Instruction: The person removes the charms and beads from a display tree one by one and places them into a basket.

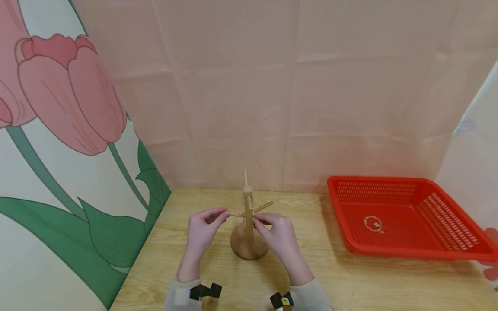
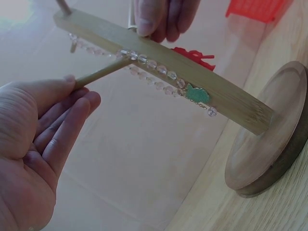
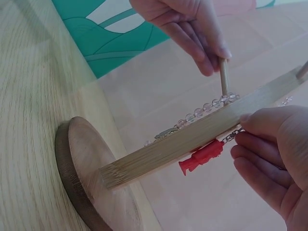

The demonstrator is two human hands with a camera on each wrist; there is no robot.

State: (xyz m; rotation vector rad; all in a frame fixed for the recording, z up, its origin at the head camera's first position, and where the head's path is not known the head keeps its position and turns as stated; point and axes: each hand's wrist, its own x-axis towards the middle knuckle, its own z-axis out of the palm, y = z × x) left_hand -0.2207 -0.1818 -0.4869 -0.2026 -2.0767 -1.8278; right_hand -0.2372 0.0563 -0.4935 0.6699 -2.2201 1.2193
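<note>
A wooden stand (image 1: pixel 249 231) with a post, side pegs and a round base stands before me. My left hand (image 1: pixel 204 226) pinches the end of a peg (image 2: pixel 103 73) between thumb and fingers. Over that peg hangs a bracelet of clear pinkish beads (image 2: pixel 151 63) with a green charm (image 2: pixel 197 94). My right hand (image 1: pixel 278 233) is at the post's other side, thumb tip against the wood. Its fingers pinch the chain of a keychain with a red charm (image 3: pixel 202 156), close to the post; the chain's upper end is hidden by the fingers.
A red plastic basket (image 1: pixel 408 255) stands to the right on the wooden table (image 1: pixel 148 276). Inside it lies a beaded bracelet (image 1: pixel 373 224). Another beaded strand (image 2: pixel 89 48) hangs higher on the stand. Behind the table is a pale sheet (image 1: pixel 233 108); a tulip-painted wall (image 1: pixel 62 172) borders the left.
</note>
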